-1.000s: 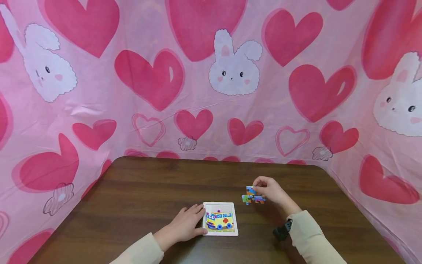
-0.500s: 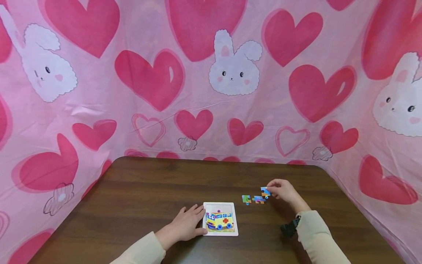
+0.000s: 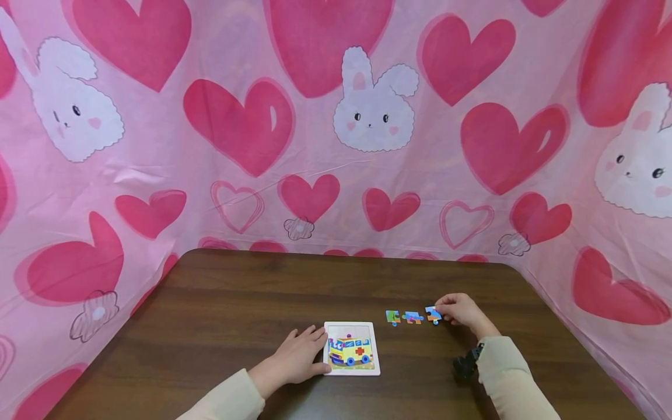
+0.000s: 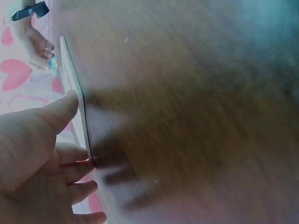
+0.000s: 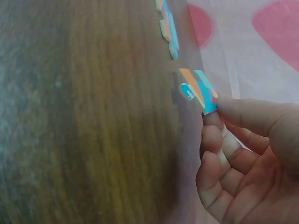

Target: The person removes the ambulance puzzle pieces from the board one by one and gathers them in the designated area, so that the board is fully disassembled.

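My left hand (image 3: pixel 296 357) rests at the left edge of a small white-framed puzzle board (image 3: pixel 375 350), its thumb and fingertips touching the rim. The board carries a yellow ambulance picture (image 3: pixel 350 351) with a pale upper area. At the right, my right hand (image 3: pixel 463 310) pinches a blue and orange puzzle piece (image 3: pixel 433 314) between thumb and fingers. In the right wrist view, this jigsaw piece (image 5: pixel 201 91) is held by one edge, tilted, close over the table. To its left lie a blue puzzle piece (image 3: pixel 412 318) and a green one (image 3: pixel 392 317).
The brown wooden table (image 3: pixel 236 291) has rounded far corners. Around it hangs a pink cloth (image 3: pixel 315 146) printed with hearts and white rabbits. A black device (image 3: pixel 465 364) is worn at the right wrist.
My right hand has carried the pinched puzzle piece from above the other pieces to their right and lowered it beside them. My left hand and the puzzle board have stayed put.
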{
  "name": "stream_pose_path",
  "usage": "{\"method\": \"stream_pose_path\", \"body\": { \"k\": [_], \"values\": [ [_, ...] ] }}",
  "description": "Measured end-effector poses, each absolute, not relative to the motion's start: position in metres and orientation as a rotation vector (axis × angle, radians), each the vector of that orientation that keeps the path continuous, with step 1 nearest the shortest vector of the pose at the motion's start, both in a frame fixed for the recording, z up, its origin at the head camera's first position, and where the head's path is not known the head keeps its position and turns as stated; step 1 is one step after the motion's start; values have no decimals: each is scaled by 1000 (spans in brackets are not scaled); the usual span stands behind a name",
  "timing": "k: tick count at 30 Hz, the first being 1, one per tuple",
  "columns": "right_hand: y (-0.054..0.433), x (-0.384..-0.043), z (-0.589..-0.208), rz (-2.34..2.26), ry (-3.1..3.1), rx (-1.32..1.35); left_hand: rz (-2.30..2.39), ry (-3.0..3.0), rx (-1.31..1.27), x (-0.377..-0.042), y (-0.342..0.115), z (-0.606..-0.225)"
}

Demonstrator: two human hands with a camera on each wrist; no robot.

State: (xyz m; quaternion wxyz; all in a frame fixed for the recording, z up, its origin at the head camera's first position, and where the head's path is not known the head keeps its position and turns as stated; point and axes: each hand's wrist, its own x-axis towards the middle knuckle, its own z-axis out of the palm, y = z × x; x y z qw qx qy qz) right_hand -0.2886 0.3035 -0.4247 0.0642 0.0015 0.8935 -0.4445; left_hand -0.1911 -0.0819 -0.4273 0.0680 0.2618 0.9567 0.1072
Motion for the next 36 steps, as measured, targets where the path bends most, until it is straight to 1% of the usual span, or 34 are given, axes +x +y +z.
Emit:
{"method": "stream_pose_path", "body": {
  "k": [15, 28, 32, 36],
  "values": [
    [305, -288, -426, -1247, 2746, 27, 312, 2888, 792, -191, -81, -426],
    [304, -288, -424, -1241, 2764, -18, 294, 2894, 795, -192, -80, -426],
    [297, -287, -417, -1243, 2790, -39, 296, 2889, 795, -191, -80, -426],
    [279, -285, -406, -1284, 2813, -122, 294, 2887, 797, -191, -81, -425]
  ]
}}
